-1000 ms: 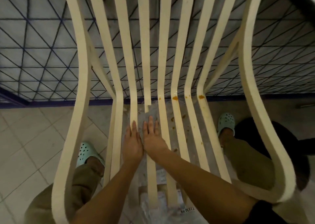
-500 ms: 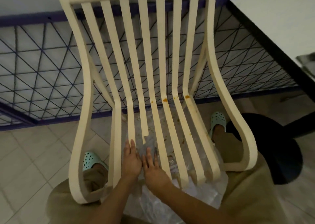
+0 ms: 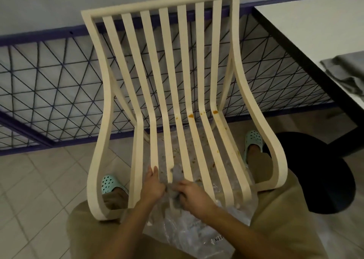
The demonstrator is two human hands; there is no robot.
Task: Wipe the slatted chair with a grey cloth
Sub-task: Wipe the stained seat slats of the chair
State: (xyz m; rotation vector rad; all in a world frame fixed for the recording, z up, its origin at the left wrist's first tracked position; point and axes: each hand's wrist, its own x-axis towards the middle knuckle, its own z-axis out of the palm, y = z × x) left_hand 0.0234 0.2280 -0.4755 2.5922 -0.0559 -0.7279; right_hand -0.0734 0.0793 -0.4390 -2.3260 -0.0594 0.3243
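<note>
The right hand [image 3: 194, 196] had its fingers curled, pinching a crumpled, greyish bunch of what looked like the plastic wrap [image 3: 197, 231] at the front edge of the chair [image 3: 163, 2] seat. Just beside it, the left hand [image 3: 154, 186] lay with straight fingers on the front end of a slat [image 3: 153, 156]. Between the two hands one slat stopped short with a ragged end [image 3: 170, 173]. The wrap spread under the seat and over the person's lap. Orange stains [image 3: 190, 115] marked the bend where seat met back, toward the right side. The grey cloth [image 3: 346, 71] lay folded on the white table [image 3: 305, 22] at its right edge, well apart from both hands. Mint shoes [image 3: 254, 138] stood on the tiled floor [image 3: 39, 180], and a wire fence [image 3: 49, 81] ran behind the chair.
</note>
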